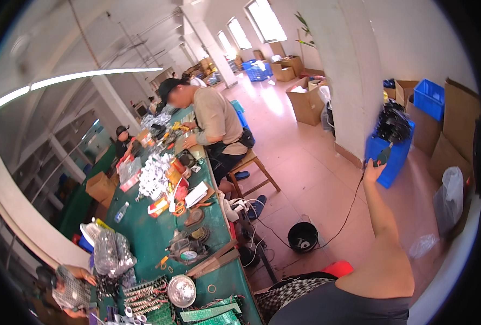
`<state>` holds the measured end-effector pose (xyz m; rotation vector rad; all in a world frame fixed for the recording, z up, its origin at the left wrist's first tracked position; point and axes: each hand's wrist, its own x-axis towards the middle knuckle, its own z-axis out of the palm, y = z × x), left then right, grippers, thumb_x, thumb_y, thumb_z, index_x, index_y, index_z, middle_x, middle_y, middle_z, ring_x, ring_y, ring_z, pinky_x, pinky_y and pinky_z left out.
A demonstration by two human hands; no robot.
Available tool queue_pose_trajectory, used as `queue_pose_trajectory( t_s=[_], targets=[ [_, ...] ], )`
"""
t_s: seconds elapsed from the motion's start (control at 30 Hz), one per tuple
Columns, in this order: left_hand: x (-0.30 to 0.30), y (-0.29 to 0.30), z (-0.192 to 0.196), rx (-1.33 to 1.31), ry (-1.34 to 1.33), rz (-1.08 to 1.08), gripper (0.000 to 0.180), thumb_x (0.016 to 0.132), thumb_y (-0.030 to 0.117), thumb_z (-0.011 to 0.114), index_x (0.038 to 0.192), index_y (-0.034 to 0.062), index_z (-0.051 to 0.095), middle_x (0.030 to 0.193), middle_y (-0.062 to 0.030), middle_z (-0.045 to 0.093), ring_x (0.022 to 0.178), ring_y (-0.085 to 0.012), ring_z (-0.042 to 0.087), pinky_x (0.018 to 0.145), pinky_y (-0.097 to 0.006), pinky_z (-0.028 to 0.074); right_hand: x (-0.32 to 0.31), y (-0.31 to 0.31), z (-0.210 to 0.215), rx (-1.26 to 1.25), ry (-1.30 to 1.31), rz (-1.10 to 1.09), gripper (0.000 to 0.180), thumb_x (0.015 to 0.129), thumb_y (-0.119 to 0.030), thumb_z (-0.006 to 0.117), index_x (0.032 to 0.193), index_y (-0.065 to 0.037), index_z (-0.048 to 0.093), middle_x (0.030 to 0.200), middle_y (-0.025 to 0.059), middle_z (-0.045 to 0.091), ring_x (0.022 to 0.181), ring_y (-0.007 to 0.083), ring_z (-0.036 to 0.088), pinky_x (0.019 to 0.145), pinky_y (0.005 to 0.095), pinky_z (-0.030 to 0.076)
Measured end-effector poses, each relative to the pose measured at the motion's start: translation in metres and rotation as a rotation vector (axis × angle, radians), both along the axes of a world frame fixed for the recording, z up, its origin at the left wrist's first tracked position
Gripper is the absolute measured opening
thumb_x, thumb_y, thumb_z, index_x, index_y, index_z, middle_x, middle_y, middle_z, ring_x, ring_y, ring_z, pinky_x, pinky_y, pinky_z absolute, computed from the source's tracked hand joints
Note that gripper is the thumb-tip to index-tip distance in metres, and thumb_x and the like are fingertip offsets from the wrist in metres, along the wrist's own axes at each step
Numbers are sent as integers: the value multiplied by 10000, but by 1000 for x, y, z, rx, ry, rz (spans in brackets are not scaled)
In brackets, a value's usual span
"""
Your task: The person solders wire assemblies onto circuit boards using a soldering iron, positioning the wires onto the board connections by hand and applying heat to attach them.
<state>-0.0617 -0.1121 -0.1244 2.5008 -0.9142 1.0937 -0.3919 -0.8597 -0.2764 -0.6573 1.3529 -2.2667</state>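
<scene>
My right arm reaches out to the right, and my right hand (375, 170) is closed around a dark green corded hand tool (382, 157) with a thin metal shaft. The shaft points up toward a heap of black parts (393, 122) lying on a blue crate (390, 172) beside the pillar. Whether the tip touches the parts, I cannot tell. From the tool a thin black cord (354, 208) runs down across the floor toward the table. My left hand is not in view.
A long green worktable (143, 238) at left holds a metal bowl (181, 291), circuit-board strips (145, 297) and orange scissors (180, 207). A black bucket (303, 237) stands on the floor. A co-worker (213, 116) sits on a wooden stool (254, 168). Cardboard boxes (457, 157) stand at right.
</scene>
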Motion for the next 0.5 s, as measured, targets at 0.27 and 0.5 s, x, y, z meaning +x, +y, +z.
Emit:
queue_pose_trajectory(
  t_s=[0.27,0.5],
  targets=[
    [10,-34,10,29,-28,-54,518,837,217,646,1257,-34,474,1162,-329,508,967,-470,523,794,-582,426,-14,16,-19,175,168,-38,621,825,-129,616,1355,36,336,1133,181,554,1027,295,546,929,363,416],
    [-16,-10,5,57,13,49,498,853,204,622,1256,-44,469,1162,-341,499,969,-483,515,804,-582,421,2,65,-38,137,-84,79,454,812,-51,584,1229,-37,404,811,96,550,557,151,520,498,311,450]
  ],
)
